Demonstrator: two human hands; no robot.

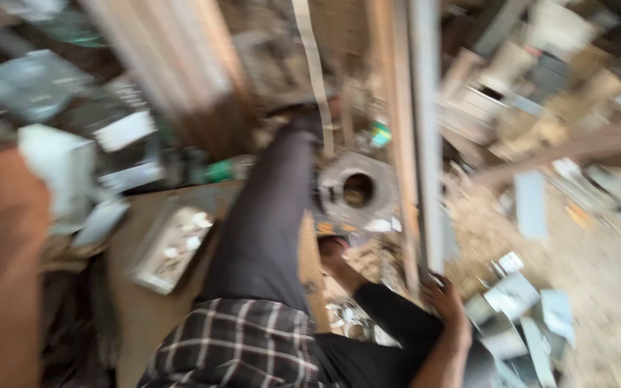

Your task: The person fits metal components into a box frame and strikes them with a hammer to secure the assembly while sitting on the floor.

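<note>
The right hand closes its fingers around the long grey bar to steady it upright, while the left hand, blurred, seems gripping a white box.

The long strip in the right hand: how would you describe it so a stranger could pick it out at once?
Start at the raised leg in dark trousers in the middle of the view. Just to its right, a long pale grey strip runs from the top edge down to the right hand, which grips its lower end. A brown wooden strip lies alongside; the grey one is paler.
</note>
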